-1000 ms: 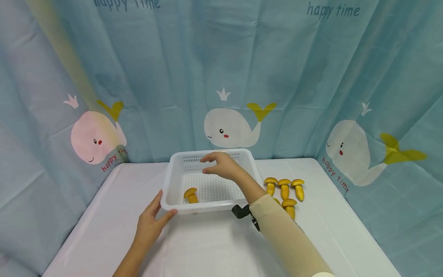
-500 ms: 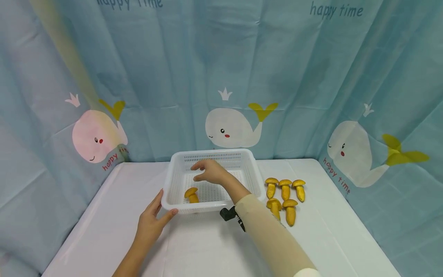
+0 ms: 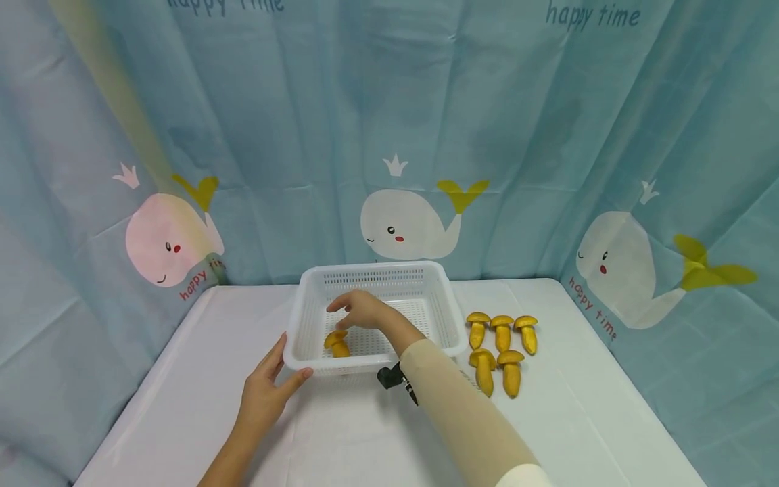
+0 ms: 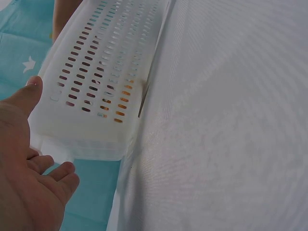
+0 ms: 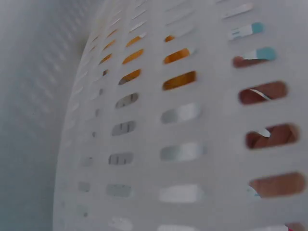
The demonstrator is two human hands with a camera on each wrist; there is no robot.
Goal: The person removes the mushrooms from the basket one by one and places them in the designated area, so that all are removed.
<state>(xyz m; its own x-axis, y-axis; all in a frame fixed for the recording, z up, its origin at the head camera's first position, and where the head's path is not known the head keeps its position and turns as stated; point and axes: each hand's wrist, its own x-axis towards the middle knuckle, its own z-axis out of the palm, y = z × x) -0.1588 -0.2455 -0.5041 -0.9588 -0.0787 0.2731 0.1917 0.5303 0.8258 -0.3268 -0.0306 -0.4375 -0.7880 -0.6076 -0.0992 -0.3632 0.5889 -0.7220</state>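
Observation:
A white slotted plastic basket stands at the back middle of the table. My left hand holds its near left corner in the head view, thumb on the front rim and fingers along the left side. In the left wrist view, the left hand is at the basket's corner. Inside, near the front left, lies one yellow-brown mushroom. My right hand reaches into the basket just above this mushroom, thumb and fingers apart. Through the slots in the right wrist view, orange bits of the mushroom show.
Right of the basket lie several more mushrooms in two rows on the white table. A blue whale-print curtain hangs behind and at both sides. A black wrist device hangs under the right arm, before the basket's front wall.
My right hand has moved left and down into the basket, toward the mushroom inside. The near mushrooms on the right, partly covered by the sleeve before, now show whole. My left hand has stayed put.

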